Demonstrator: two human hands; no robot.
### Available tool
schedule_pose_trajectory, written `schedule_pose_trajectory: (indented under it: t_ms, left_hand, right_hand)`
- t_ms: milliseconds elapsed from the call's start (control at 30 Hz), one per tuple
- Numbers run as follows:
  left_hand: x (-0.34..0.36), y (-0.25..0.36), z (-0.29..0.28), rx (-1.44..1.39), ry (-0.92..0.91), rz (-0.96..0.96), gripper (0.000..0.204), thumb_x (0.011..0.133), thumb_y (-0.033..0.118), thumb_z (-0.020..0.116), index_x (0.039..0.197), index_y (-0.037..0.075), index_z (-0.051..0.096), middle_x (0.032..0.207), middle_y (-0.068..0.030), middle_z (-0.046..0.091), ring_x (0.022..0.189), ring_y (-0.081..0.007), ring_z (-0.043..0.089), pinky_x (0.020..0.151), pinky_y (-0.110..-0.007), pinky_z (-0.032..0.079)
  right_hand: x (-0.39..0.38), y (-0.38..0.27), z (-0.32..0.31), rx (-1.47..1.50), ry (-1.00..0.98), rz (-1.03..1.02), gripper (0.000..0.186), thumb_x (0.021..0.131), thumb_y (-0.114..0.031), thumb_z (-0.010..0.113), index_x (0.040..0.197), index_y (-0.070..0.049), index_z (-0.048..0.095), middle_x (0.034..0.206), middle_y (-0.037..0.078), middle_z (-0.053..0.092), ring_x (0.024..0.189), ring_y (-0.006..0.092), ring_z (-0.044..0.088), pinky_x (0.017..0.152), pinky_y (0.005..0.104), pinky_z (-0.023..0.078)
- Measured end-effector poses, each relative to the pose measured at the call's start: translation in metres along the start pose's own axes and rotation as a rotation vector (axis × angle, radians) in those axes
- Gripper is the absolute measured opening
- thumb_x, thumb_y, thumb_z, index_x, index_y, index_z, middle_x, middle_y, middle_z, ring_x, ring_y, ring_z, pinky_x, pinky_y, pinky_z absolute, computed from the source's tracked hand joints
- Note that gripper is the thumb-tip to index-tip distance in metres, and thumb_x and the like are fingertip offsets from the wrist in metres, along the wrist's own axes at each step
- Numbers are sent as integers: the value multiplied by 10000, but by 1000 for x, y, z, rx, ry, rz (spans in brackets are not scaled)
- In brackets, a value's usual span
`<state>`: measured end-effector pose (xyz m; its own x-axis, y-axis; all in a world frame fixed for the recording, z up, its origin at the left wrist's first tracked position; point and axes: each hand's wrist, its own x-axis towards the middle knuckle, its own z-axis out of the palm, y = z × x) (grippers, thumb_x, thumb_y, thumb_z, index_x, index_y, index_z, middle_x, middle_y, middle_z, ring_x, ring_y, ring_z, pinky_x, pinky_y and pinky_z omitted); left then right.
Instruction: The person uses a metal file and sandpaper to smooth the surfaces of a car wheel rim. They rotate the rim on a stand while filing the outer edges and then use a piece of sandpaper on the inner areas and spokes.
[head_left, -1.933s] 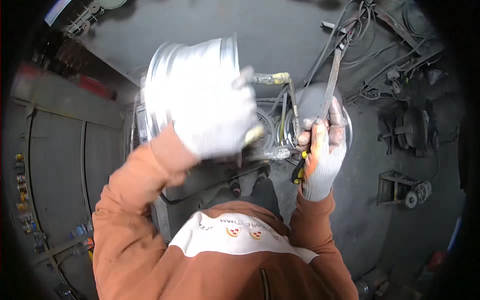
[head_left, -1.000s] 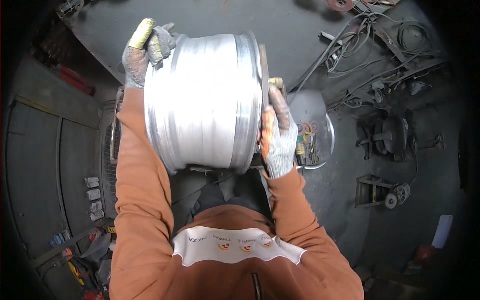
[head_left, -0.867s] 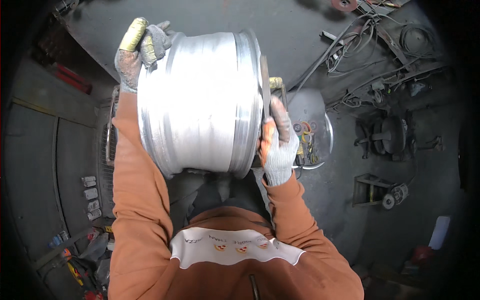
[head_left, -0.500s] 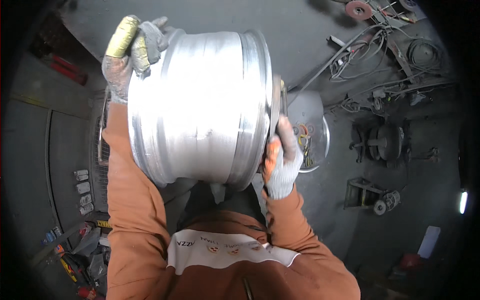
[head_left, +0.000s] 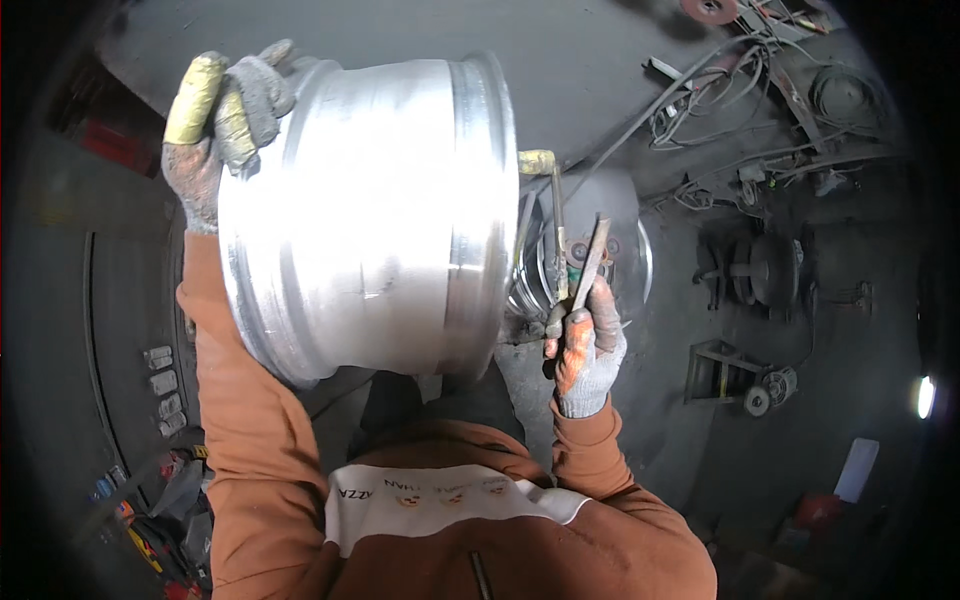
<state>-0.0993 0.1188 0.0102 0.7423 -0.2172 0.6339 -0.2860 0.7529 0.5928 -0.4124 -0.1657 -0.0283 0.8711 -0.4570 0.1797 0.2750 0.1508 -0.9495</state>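
Note:
A large shiny bare-metal wheel rim (head_left: 390, 210) is held up on its side in front of my chest, its barrel facing me. My left hand (head_left: 222, 125), in a grey glove with yellow-wrapped fingers, grips its left edge with the fingers curled over the flange. To the right of the rim, clear of its edge, my right hand (head_left: 590, 355) wears a pale glove with orange-stained fingers. It is closed on a narrow flat strip (head_left: 592, 262) that points upward; its exact kind is unclear. Just left of the strip is a thin bent rod with a yellowish end (head_left: 538, 162).
Beyond my right hand stands another wheel rim (head_left: 645, 270) with small tools on it. Tangled cables (head_left: 720, 100) lie at the upper right. A motor on a metal stand (head_left: 775, 388) sits at right. Bags and assorted items (head_left: 180, 510) fill the lower left.
My right hand has drawn the strip away from the rim's right edge, moving right and slightly down. The rim and my left hand have shifted left.

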Motion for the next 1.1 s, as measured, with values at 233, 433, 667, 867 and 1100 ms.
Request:
schedule_pose_trajectory:
  t_ms: [233,433,667,867,1100]
  left_hand:
    - [6,15,22,281,-149,36,423,1050,227,405,742,4,589,692,-113,554,742,-268,542,1162,-565,376]
    - [8,5,17,248,-224,97,465,1053,263,356,710,28,565,670,-133,532,713,-269,495,1143,-562,369]
    - [3,1,-19,74,-61,101,356,1052,167,425,1220,-62,640,918,-182,677,933,-296,644,1131,-545,439]
    - [-16,1,-9,11,117,-43,366,1060,163,422,1259,-65,628,1026,-217,695,996,-316,668,1130,-566,443]
    - [1,9,-27,0,-246,31,365,1066,200,440,1208,-63,649,1052,-253,695,1026,-333,675,1136,-550,448]
  right_hand:
    - [-13,14,18,-108,-125,102,406,1017,-1,572,1421,-33,600,1170,104,688,759,96,588,669,237,523]
    - [61,-1,66,-401,-160,-360,369,1008,13,572,1374,29,618,1117,108,707,810,107,608,757,253,528]
    - [23,17,43,-242,-169,-186,380,1025,-27,569,1401,20,600,928,28,645,717,64,527,662,227,471]
    - [60,3,61,-362,-170,-416,384,1040,-18,545,1421,-6,591,935,44,655,725,57,534,687,208,487]
    - [31,15,42,-288,-176,-95,379,986,29,592,1364,38,611,840,33,605,689,76,525,630,212,463]
